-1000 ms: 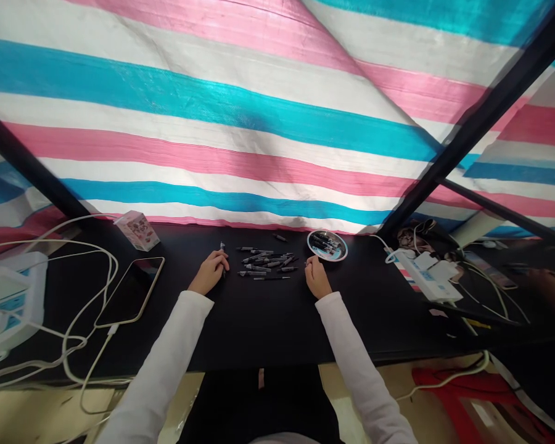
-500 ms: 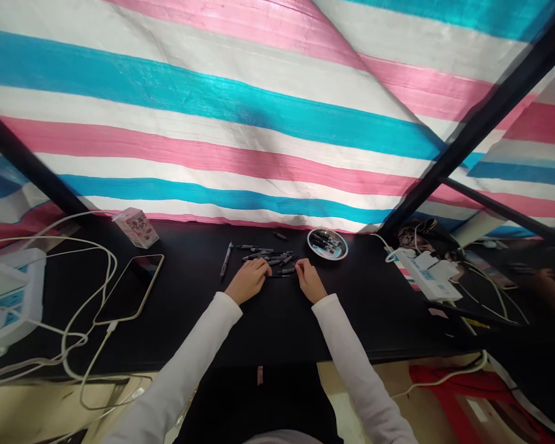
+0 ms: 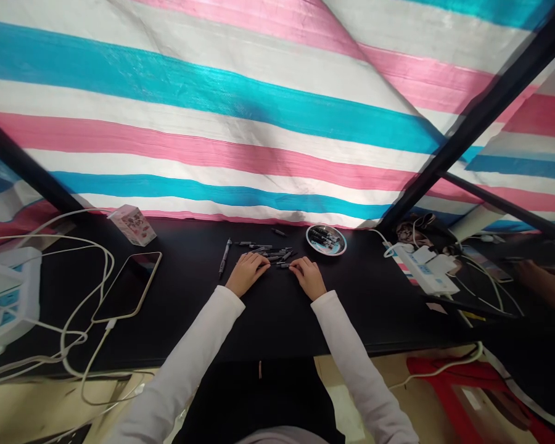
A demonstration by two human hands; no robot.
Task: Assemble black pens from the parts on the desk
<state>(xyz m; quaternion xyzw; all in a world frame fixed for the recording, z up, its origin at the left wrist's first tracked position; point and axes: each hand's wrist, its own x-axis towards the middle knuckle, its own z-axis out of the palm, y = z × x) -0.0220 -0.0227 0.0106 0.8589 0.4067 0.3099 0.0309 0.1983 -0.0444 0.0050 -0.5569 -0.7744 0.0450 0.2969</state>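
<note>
My left hand (image 3: 247, 273) rests at the near edge of a pile of dark pen parts (image 3: 277, 254), its thumb and fingers drawn together. Whatever is between its fingertips is too small to make out. Facing it, my right hand (image 3: 309, 276) pinches the end of a short grey-black pen barrel (image 3: 283, 266), which points left toward the other hand. A longer pen (image 3: 224, 258) lies apart to the left of the pile. Behind the pile is a single short dark piece (image 3: 279, 232). A round metal bowl (image 3: 309, 248) at the back right holds several dark pen pieces.
A phone (image 3: 128, 287) on a charging cable and a small pink box (image 3: 132, 226) lie left, near a white power strip (image 3: 9, 296). Another power strip (image 3: 423, 269) with plugs and cables is right. A co-worker's hand (image 3: 548, 282) shows at the far right.
My right hand has shifted slightly left, with its fingers on the short pen barrel. My left hand's fingers have drawn closer together. The whole view has tilted a little.
</note>
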